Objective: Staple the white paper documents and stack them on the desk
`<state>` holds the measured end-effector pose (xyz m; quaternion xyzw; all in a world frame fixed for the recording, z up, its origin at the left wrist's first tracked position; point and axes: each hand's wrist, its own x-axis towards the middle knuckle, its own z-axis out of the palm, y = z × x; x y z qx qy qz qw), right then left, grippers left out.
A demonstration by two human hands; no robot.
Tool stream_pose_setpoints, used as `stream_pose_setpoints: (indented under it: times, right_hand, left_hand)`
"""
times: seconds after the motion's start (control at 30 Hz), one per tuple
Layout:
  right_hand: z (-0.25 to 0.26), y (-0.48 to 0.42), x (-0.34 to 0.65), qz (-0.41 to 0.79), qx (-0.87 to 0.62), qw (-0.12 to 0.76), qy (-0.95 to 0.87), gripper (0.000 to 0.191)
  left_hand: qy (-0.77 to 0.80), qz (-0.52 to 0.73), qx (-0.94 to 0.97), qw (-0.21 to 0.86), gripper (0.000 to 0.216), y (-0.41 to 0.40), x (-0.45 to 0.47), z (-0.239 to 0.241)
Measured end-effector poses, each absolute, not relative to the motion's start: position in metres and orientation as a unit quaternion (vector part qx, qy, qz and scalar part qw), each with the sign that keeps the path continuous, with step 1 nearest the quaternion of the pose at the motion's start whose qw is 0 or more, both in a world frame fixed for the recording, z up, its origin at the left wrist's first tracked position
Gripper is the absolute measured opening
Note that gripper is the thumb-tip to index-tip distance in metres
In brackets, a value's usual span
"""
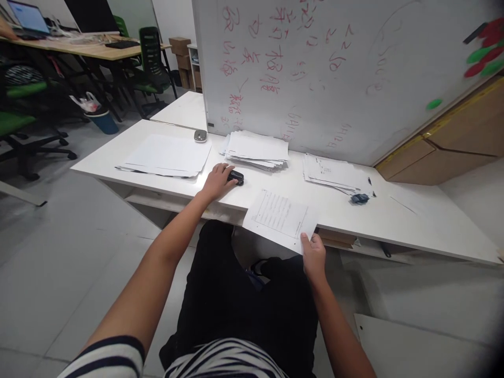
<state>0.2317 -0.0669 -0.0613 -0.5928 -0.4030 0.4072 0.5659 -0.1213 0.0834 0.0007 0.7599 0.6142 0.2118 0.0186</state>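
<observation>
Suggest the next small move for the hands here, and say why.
Probably the left hand should bring the black stapler over to the printed sheet. That hand is on the stapler, while the right hand pinches the sheet near one corner, partly beyond the edge of the white table; stapler and sheet are apart.

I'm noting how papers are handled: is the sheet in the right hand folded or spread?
Spread: the sheet shows a broad printed face, no fold visible, with the right hand holding it near one corner.
</observation>
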Motion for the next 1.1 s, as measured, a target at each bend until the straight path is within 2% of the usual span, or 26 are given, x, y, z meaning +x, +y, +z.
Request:
stream_pose_setpoints:
  times: [0.13,0.33,0.53,0.8,1.0,1.1]
  right_hand:
    - [-0.051,-0.059,0.214,0.465,-0.561,0.591,-0.347,0.04]
    - [-0.041,-0.044,0.19,0.469,-0.544,0.621,-0.314,0.038]
    - [-0.039,-0.039,0.176,0.478,-0.534,0.612,-0.335,0.038]
    - [-0.026,-0.03,0.164,0.521,-0.525,0.555,-0.382,0.044]
    - [-0.024,-0.019,0.147,0.549,-0.494,0.538,-0.406,0.044]
    - [-0.026,-0.02,0.149,0.544,-0.499,0.537,-0.408,0.044]
  left_hand:
    - [0.605,0.249,0.756,0.008,0.05,0.083,-0.126,-0.007]
    - [0.621,0.252,0.742,0.025,0.045,0.075,-0.124,0.002]
    - [0.626,0.234,0.743,0.035,0.045,0.073,-0.122,0.006]
    - [0.622,0.228,0.747,0.054,0.045,0.072,-0.119,0.011]
    - [0.59,0.266,0.761,0.053,0.047,0.069,-0.122,0.007]
    - [0.602,0.325,0.725,0.084,0.037,0.071,-0.124,0.009]
